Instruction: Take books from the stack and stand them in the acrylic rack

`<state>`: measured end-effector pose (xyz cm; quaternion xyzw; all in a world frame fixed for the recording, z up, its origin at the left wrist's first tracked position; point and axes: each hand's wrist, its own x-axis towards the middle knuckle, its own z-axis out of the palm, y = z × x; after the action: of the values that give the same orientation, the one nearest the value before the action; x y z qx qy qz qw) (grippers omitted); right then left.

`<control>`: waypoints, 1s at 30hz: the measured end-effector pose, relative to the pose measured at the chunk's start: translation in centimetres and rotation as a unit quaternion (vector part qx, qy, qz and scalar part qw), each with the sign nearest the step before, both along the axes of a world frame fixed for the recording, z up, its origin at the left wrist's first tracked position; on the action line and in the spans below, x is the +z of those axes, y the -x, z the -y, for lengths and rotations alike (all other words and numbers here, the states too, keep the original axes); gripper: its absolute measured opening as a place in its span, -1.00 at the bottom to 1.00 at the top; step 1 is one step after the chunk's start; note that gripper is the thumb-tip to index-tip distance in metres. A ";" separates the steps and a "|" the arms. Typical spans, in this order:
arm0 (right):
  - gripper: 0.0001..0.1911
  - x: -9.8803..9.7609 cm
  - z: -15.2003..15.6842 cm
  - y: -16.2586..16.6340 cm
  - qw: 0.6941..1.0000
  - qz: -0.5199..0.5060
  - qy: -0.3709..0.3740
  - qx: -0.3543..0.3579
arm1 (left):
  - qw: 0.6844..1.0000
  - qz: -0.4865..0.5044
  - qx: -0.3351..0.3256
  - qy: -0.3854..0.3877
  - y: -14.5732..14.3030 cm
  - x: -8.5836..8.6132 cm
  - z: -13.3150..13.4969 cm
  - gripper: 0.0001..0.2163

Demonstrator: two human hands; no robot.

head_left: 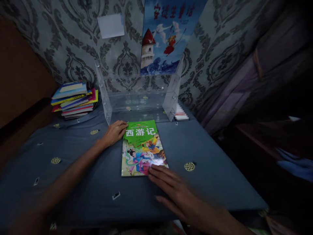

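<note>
A green picture book [141, 148] with white characters on its cover lies flat on the blue-grey cloth of the table [207, 176]. My left hand [114, 132] rests at the book's top left corner, fingers curled against its edge. My right hand [171, 187] lies flat and spread on the cloth, fingertips touching the book's lower right corner. Behind the book stands a clear acrylic shelf [140, 98] against the wall. A second book [168, 36], blue with a tower and a flying figure on its cover, stands upright on top of the shelf.
A stack of several colourful books [74, 99] sits at the table's back left. A white note [111, 25] is stuck on the patterned wall. A small blurred object [181, 114] lies right of the shelf. Dark furniture and a curtain fill the right side.
</note>
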<state>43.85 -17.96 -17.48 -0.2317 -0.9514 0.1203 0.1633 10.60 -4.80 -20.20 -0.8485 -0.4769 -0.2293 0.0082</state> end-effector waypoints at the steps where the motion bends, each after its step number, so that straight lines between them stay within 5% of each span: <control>1: -0.51 0.7 -0.2 0.6 0.999 0.019 0.010 0.028 | 1.000 0.004 0.001 -0.008 0.0 -0.1 -0.1 -0.69; 5: -0.46 2.3 -1.1 3.9 0.991 0.033 0.034 0.129 | 0.999 0.031 0.004 -0.028 -0.1 -0.7 0.1 -0.68; 10: -0.38 1.7 -3.4 8.2 0.982 0.048 -0.012 0.182 | 0.998 0.046 0.007 -0.032 -0.1 -1.2 0.3 -0.66; 21: -0.42 0.1 -10.4 10.4 0.986 0.063 -0.059 0.145 | 0.996 0.069 -0.008 -0.056 0.1 -1.8 0.1 -0.64; 30: -0.50 -0.7 -14.5 8.1 0.997 0.031 0.000 0.064 | 0.996 0.064 0.004 -0.058 0.3 -2.1 0.1 -0.64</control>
<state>35.75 -3.45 -18.14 -0.1736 -0.9690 0.1230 0.1254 10.35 -4.94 -22.33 -0.8279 -0.4660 -0.3108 0.0282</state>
